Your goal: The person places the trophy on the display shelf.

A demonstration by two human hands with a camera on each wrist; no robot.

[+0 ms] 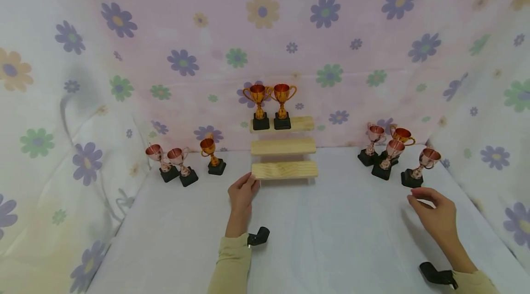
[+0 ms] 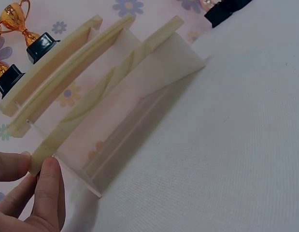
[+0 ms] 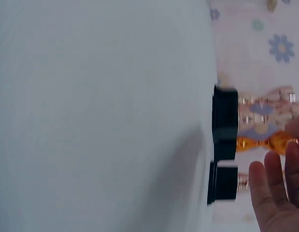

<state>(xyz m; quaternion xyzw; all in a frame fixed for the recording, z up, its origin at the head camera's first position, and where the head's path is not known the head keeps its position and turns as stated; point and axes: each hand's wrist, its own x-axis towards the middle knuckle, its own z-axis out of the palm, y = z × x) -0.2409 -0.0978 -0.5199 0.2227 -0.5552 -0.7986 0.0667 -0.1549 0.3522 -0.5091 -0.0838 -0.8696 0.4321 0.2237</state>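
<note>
My left hand pinches the left end of the lowest wooden board of a three-step display stand, thumb on one face and fingers on the other in the left wrist view. Two gold trophy cups with black bases stand side by side on its top step, toward the left. Over at the right, my right hand hovers with loosely bent fingers and holds nothing. Just beyond its fingertips is a rose-gold trophy cup. In the right wrist view the fingers spread in front of the trophies.
Beside that cup, two more rose-gold trophies and a gold trophy cluster at the back right. Two rose-gold trophies and a gold trophy stand at the back left. White cloth covers the table; flowered fabric hangs behind.
</note>
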